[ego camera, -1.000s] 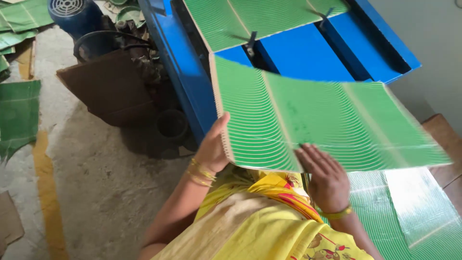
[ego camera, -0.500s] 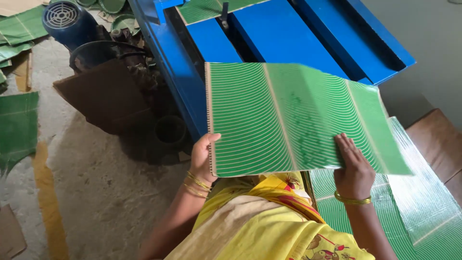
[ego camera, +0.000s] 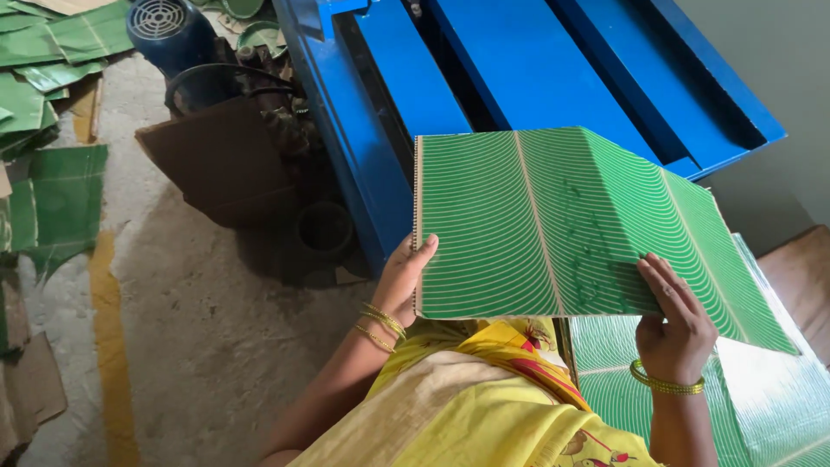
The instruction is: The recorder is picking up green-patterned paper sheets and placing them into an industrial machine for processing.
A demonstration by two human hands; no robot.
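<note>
I hold a large green sheet (ego camera: 553, 216) printed with pale curved stripes, like a leaf pattern, level in front of me. My left hand (ego camera: 405, 281) grips its near left edge, thumb on top. My right hand (ego camera: 676, 320) grips the near right edge, fingers spread on the top face. The sheet bends along two straight creases and hangs over the front of a blue machine (ego camera: 484, 78).
A glossy stack of similar green sheets (ego camera: 769, 398) lies at lower right under the held one. A blue motor (ego camera: 164, 30) and brown cardboard (ego camera: 216, 164) stand left of the machine. Green offcuts (ego camera: 52, 199) litter the concrete floor at far left.
The sheet has come off the machine bed toward me and lifted closer to the camera. My right hand moved from lying flat on its face to gripping the right edge.
</note>
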